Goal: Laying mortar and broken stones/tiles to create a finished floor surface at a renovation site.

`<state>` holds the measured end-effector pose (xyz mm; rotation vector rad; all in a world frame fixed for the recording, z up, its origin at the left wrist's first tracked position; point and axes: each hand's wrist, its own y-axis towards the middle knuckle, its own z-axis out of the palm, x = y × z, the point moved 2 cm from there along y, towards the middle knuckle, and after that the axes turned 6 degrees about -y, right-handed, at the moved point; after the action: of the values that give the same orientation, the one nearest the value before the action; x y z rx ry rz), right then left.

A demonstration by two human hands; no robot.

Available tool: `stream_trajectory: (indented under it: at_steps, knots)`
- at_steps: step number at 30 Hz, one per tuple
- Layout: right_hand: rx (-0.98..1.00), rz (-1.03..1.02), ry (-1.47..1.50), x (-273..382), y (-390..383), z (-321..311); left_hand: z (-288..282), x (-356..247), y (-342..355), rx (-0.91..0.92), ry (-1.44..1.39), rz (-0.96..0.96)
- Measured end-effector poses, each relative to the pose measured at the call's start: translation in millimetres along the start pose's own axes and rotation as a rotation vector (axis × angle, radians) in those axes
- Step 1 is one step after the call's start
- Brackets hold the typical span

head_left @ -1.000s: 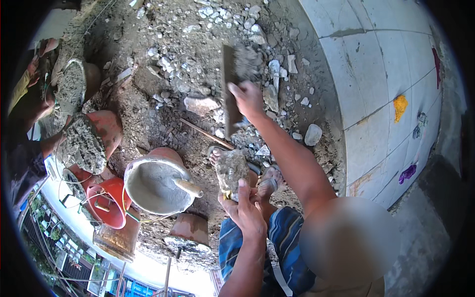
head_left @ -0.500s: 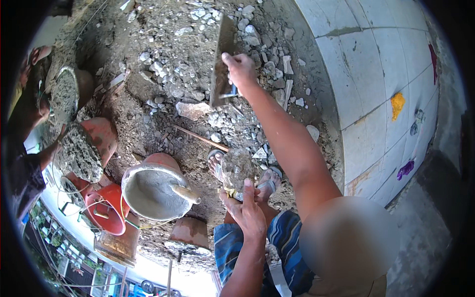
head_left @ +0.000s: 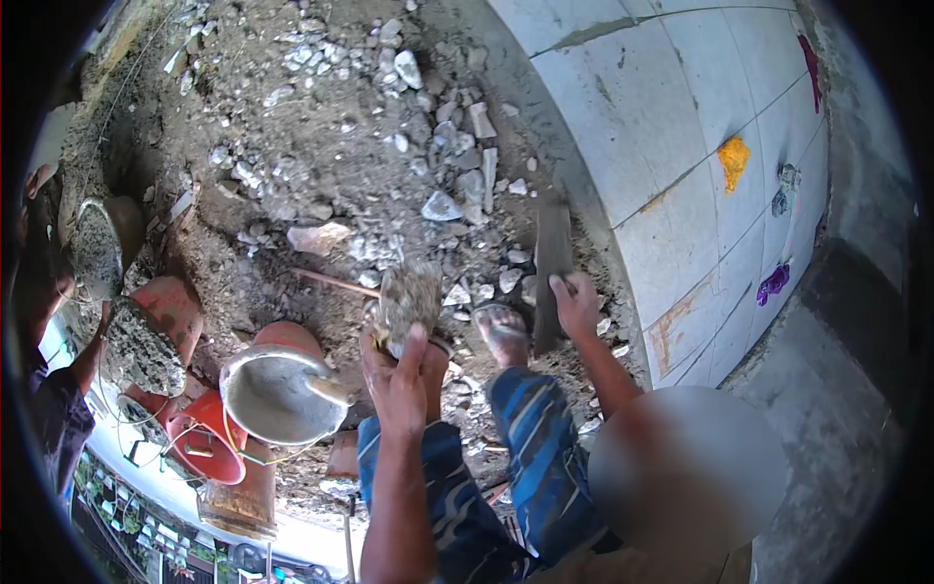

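Note:
My left hand (head_left: 397, 375) is closed around a trowel whose broad blade (head_left: 409, 297) is caked with grey-brown mortar; its handle is mostly hidden by my fingers. The blade is above the ground, in front of my left foot. To the right, my right hand (head_left: 576, 307) grips a long, flat plastering float (head_left: 554, 277), which is held beside my right sandalled foot (head_left: 502, 329). A bucket of smooth grey cement paste (head_left: 272, 394) stands left of my left hand, with a pale wooden-looking handle (head_left: 331, 390) sticking out over its rim.
Rubble (head_left: 438, 146) and a thin stick (head_left: 336, 282) lie on the rough ground. White wall tiles (head_left: 671, 195) run along the right. At the left are mortar-filled buckets (head_left: 146, 341), a red bucket (head_left: 206, 438) and another person's arm (head_left: 89, 355).
My right hand has drawn the float back from far ahead to beside my right foot. My left hand and trowel have shifted left and up in the picture, and the view has turned.

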<state>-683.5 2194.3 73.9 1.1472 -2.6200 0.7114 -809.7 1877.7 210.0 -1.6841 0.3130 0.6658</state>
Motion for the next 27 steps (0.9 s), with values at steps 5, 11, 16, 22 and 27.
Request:
stream_trajectory:
  at_steps: [5,11,16,22,27]
  knots:
    - [0.058,0.156,0.07,-65.5,-36.8,-42.2,61.1,75.3,25.3,0.241,0.195,0.166]
    - [0.12,0.092,-0.213,-161.6,-26.8,-16.7,159.3,175.2,129.4,0.478,0.572,0.138]
    - [-0.021,-0.134,-0.304,-202.5,-27.2,-1.4,185.4,179.4,117.2,0.303,0.621,0.702]
    - [0.009,0.072,-0.204,-197.2,-16.8,11.1,203.2,184.7,139.5,0.383,0.757,1.054]
    - [-0.012,0.075,-0.132,-206.6,-34.4,-10.6,218.0,185.1,148.4,0.332,0.88,0.953]
